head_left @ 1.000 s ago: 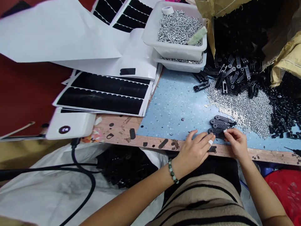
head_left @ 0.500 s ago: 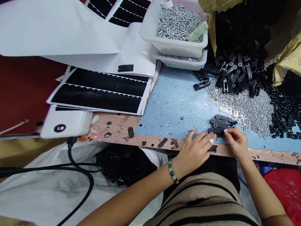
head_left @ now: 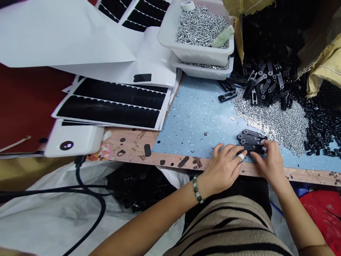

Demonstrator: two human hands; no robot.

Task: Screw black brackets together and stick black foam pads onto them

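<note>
A row of slim black perforated links (head_left: 252, 137) lies side by side on the blue mat near the table's front edge. My left hand (head_left: 225, 167), with a white band round one finger, lies over the left ends of the nearest links, fingers stretched out. At their right ends is my right hand (head_left: 271, 160). Its thumb and forefinger are apart, the thumb in front of the row and the forefinger touching a link's end. What lies under the left fingertips is hidden.
Beyond the links lie heaped silver screws (head_left: 289, 124), small nuts (head_left: 247, 110) and loose black parts (head_left: 266, 81). A white tub of screws (head_left: 202, 26) stands at the back. Black sticker sheets (head_left: 112, 106) and a white power bank (head_left: 76, 138) are on the left.
My right thumb and forefinger have parted from a pinch, and that hand has shifted slightly right along the links. The left hand stays over the left ends.
</note>
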